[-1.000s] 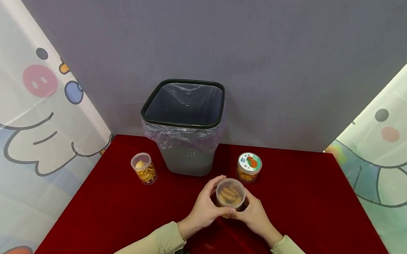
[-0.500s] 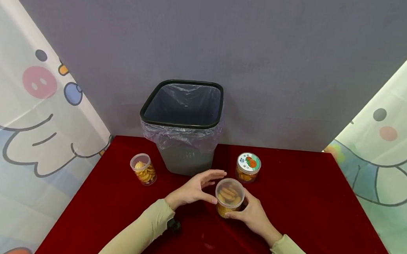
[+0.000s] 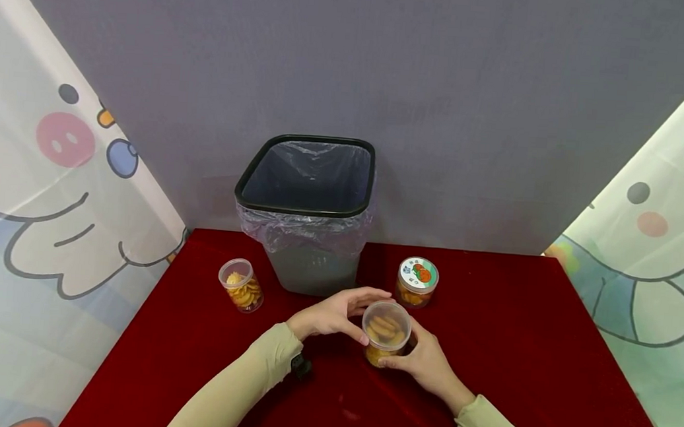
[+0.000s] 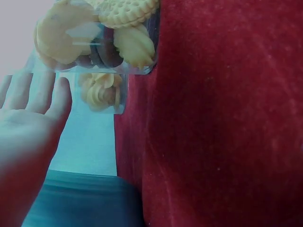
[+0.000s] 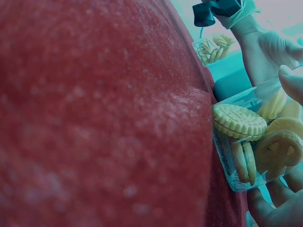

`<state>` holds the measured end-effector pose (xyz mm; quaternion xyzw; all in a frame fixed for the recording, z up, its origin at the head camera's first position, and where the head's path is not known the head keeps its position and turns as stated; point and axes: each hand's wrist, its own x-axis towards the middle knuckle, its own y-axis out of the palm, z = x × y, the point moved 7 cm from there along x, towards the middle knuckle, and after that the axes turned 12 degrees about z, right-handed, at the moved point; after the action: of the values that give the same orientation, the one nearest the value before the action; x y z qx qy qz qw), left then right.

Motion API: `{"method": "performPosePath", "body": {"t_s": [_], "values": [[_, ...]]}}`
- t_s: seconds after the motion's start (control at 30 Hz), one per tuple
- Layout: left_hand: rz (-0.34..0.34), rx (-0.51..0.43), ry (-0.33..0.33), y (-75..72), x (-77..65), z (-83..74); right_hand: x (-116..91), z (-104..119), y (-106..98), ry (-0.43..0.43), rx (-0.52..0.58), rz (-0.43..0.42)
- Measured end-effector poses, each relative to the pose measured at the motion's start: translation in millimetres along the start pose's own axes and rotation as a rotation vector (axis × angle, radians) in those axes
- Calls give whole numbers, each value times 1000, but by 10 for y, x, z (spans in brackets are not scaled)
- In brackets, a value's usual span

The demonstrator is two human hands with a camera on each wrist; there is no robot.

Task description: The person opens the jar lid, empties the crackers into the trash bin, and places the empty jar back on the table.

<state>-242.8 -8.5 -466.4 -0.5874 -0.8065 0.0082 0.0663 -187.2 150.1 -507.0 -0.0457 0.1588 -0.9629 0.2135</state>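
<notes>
While the right hand point(image 3: 427, 365) has its fingers clamped round the lower body of the clear cookie jar point(image 5: 258, 142), the left hand point(image 3: 331, 315) frames the jar's other side, its fingers mostly straight and its thumb spread apart from them; whether they touch the frosted lid point(image 3: 386, 322) or only hover beside it, I cannot tell. The jar rests between both sets of fingers, apparently on the red-covered surface point(image 3: 499, 357). The step in hand looks like steadying the jar with one hand and reaching for its lid with the other, so the next move would call for the left fingers to close on the rim without the right ones yielding. Just beyond the right fingers stands a cookie jar with an orange-printed lid point(image 3: 417, 281); farther off, left of the left fingers, is a jar of ridged cookies point(image 3: 241, 287), and past those fingers stands a bag-lined waste bin point(image 3: 314, 264).
</notes>
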Motion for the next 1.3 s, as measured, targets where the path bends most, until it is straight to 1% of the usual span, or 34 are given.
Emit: {"method": "performPosePath", "body": {"t_s": [0.13, 0.2, 0.27, 0.37, 0.5, 0.57, 0.67, 0.83, 0.97, 1.17, 1.3], "values": [[-5, 30, -5, 6, 3, 0, -4, 9, -2, -16, -8, -3], [-13, 45, 5, 11, 1, -9, -5, 12, -2, -19, -8, -3], [-29, 58, 20, 14, -5, -19, -2, 14, -3, -18, -6, -4], [-70, 103, 41, 19, -22, -19, -1, 13, -5, -15, -6, -6], [-141, 173, 76, 38, -57, -15, -1, 4, -6, -5, -6, -5], [-176, 197, 95, 60, -75, -21, -3, 0, -5, 4, -6, -5], [-234, 223, 106, 102, -102, -42, -6, -4, -8, 13, -13, -7], [-337, 271, 96, 166, -144, -54, -1, -1, -9, 8, -19, -5], [-414, 285, 80, 233, -175, -85, 5, 4, -13, -10, -26, -10], [-558, 322, 38, 349, -221, -103, 1, 18, -16, -22, -36, -19], [-662, 327, 25, 435, -254, -108, 1, 7, -12, -19, -37, -18]]}}
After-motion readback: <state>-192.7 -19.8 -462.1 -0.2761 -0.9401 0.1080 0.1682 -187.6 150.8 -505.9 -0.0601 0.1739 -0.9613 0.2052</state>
